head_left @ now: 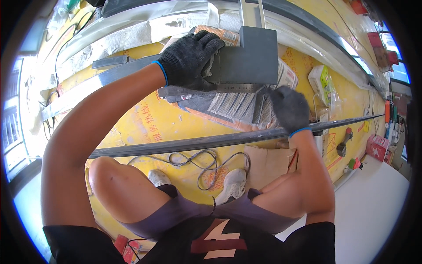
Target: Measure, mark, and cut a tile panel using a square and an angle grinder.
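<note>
A dark grey L-shaped metal profile [248,64] lies ahead of me on crumpled printed bags. My left hand [189,59], in a dark knitted glove with a blue cuff, is closed around its left end, fingers over the top and thumb at the near side. Along the profile's near edge runs the ruled blade of a metal square [237,88], with a darker leg [259,107] pointing toward me. My right hand [290,109], gloved alike, has its fingers curled at the square's right corner; its fingertips are partly hidden and slightly blurred.
A long dark metal bar [189,143] crosses in front of my knees. Under it lie a looped cord [211,169] and a cardboard piece [268,165]. The yellow floor covering [149,119] is printed. At right are a white-green package [321,83] and a red box [377,147].
</note>
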The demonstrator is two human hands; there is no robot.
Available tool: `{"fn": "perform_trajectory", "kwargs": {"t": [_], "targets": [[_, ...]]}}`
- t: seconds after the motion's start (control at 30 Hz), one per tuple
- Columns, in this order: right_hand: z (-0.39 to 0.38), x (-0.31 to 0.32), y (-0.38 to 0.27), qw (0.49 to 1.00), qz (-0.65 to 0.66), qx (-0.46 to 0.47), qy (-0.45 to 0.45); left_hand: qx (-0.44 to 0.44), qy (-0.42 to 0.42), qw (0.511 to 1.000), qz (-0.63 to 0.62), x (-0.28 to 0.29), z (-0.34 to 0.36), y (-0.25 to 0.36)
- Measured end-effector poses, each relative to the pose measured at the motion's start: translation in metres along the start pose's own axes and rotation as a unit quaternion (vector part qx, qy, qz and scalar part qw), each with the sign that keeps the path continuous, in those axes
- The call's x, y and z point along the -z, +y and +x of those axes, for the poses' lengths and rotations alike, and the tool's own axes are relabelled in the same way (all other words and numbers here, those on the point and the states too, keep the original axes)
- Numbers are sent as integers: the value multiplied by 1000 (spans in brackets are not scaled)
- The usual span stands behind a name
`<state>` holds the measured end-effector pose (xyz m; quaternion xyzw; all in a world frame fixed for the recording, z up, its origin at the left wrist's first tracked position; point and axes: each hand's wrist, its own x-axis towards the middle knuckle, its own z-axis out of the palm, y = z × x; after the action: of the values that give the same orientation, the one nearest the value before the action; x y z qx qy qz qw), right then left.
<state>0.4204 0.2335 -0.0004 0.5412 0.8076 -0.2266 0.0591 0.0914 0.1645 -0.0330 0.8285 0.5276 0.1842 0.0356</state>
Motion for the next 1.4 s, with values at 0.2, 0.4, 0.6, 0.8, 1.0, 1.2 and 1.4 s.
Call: {"fn": "perform_trajectory", "kwargs": {"t": [0.2,0.4,0.6,0.8,1.0,1.2,1.4], "targets": [[55,30,-7,990,118,54,-44,8,-14,1000,3,3,5,3],[98,29,-10,927,16,371,58,5,-1,1000,-18,0,2,3],[133,5,-47,951,287,84,79,-5,-2,1000,-22,-4,3,1],[134,3,-47,939,304,131,89,-14,26,1000,-9,-8,3,-2],[133,6,-49,957,225,130,129,13,-6,1000,-15,-8,5,-3],[130,13,-53,963,229,114,84,6,95,995,1,-11,4,-4],[129,11,-54,927,350,135,29,-1,36,999,1,-12,4,-6]]}}
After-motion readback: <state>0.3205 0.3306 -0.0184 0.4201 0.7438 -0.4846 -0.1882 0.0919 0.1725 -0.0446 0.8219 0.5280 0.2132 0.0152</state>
